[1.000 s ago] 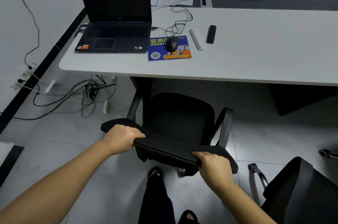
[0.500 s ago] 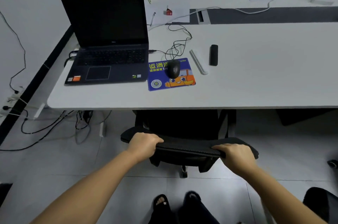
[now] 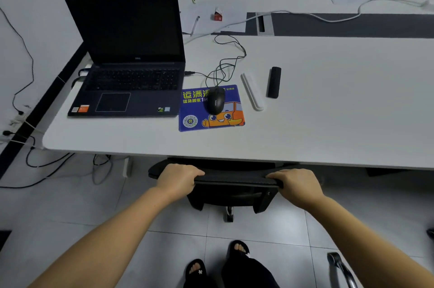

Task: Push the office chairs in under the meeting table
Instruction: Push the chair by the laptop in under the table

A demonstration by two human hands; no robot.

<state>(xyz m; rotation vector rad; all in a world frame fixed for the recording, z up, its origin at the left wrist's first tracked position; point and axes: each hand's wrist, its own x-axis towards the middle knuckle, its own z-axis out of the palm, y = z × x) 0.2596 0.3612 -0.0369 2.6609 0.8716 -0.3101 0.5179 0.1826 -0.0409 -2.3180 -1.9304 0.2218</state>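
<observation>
A black office chair [image 3: 234, 184] stands at the front edge of the white meeting table [image 3: 328, 123]. Its seat and armrests are hidden under the tabletop; only the top of the backrest and one caster show. My left hand [image 3: 178, 178] grips the left end of the backrest top. My right hand [image 3: 296, 184] grips the right end. Both arms reach forward from the bottom of the view.
On the table sit an open laptop [image 3: 131, 57], a mouse [image 3: 215, 101] on a blue mouse pad [image 3: 211, 121], a white bar [image 3: 252, 91] and a black remote [image 3: 274, 82]. Cables [image 3: 47, 165] lie on the floor at left. Another chair's base [image 3: 340, 266] pokes in at bottom right.
The chair has rolled forward under the table with both hands on its backrest; seat and armrests went out of sight. I have stepped closer to the table, and the second chair slid mostly out of view.
</observation>
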